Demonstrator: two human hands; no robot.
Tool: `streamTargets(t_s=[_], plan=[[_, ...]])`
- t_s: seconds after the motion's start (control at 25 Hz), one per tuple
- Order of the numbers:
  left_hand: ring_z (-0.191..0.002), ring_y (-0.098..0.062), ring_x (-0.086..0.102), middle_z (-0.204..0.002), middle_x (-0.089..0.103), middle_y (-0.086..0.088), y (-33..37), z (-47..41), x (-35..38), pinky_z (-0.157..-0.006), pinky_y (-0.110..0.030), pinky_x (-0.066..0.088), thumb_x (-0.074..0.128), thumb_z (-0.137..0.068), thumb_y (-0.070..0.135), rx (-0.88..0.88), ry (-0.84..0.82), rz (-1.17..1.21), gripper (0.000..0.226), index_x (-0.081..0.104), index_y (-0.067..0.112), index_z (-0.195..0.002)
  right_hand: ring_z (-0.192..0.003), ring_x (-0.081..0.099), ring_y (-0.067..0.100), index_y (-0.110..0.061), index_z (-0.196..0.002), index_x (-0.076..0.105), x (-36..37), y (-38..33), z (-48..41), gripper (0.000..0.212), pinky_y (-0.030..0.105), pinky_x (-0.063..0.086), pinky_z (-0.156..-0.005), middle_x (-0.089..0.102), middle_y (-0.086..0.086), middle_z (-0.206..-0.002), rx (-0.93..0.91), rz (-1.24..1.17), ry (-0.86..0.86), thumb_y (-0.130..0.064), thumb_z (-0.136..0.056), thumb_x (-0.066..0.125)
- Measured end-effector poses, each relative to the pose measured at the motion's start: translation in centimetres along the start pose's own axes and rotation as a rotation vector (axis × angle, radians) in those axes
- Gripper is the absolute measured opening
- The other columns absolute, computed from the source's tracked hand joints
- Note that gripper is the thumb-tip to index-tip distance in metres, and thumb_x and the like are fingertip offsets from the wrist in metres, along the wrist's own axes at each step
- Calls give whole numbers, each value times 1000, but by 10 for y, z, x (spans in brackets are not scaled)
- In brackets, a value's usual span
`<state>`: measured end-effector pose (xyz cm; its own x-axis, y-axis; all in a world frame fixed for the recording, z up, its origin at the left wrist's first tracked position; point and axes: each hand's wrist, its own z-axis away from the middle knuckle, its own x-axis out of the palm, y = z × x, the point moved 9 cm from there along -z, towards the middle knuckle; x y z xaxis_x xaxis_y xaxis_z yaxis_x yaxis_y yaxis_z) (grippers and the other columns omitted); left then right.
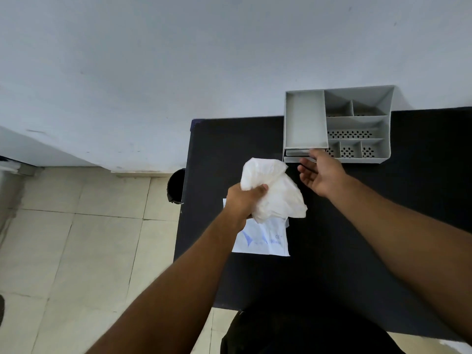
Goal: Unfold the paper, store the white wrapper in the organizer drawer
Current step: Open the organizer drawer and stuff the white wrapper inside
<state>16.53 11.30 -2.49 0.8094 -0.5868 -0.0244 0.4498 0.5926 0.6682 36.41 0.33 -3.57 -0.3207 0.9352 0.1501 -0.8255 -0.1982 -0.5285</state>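
My left hand [244, 200] grips a crumpled white wrapper [274, 190] and holds it above the black table [357, 226]. Under it, a flat white paper [263, 241] with blue print lies on the table, partly hidden by the wrapper and my hand. My right hand [320, 173] is open, palm turned toward the wrapper, with its fingertips at the front of the grey organizer [337, 125]. The organizer's drawer [297, 155] sits low at its front left, and my right hand hides part of it.
The organizer stands at the table's far edge against a pale wall, with several open compartments on top. A black bin [176, 186] stands on the tiled floor just left of the table. The table's left edge runs close to my left arm.
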Motion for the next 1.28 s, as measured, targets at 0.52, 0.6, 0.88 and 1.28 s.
streamTargets(t_s=[0.52, 0.6, 0.88, 1.28], plan=[[-100, -28, 75, -110, 77, -10, -15, -20, -22, -87, -50, 60, 82, -83, 15, -41, -33, 197, 37, 68, 8, -117, -56, 52, 11, -22, -83, 61, -42, 70, 29, 14, 27, 42, -56, 63, -3, -74, 21, -28, 79, -27, -91, 71], [-100, -28, 75, -111, 77, -10, -16, -16, -30, -87, -50, 60, 81, -84, 16, -23, -9, 220, 35, 68, 10, -116, -56, 52, 11, -22, -83, 61, -46, 75, 32, 14, 27, 42, -55, 63, -3, -74, 25, -4, 69, -27, -90, 71], [-99, -28, 74, -109, 76, -9, -18, 3, -30, -79, -44, 62, 81, -85, 18, 20, 15, 195, 29, 67, 15, -110, -58, 53, 13, -20, -89, 63, -56, 93, 43, 9, 29, 43, -55, 65, 0, -79, 55, 73, 41, -27, -91, 69], [-102, -31, 74, -111, 76, -12, -29, 16, -14, -90, -54, 58, 84, -82, 19, 25, -36, 184, 43, 67, 8, -120, -62, 55, 14, -19, -95, 64, -62, 96, 49, 10, 30, 46, -56, 67, 2, -86, 66, 145, 30, -27, -91, 67]])
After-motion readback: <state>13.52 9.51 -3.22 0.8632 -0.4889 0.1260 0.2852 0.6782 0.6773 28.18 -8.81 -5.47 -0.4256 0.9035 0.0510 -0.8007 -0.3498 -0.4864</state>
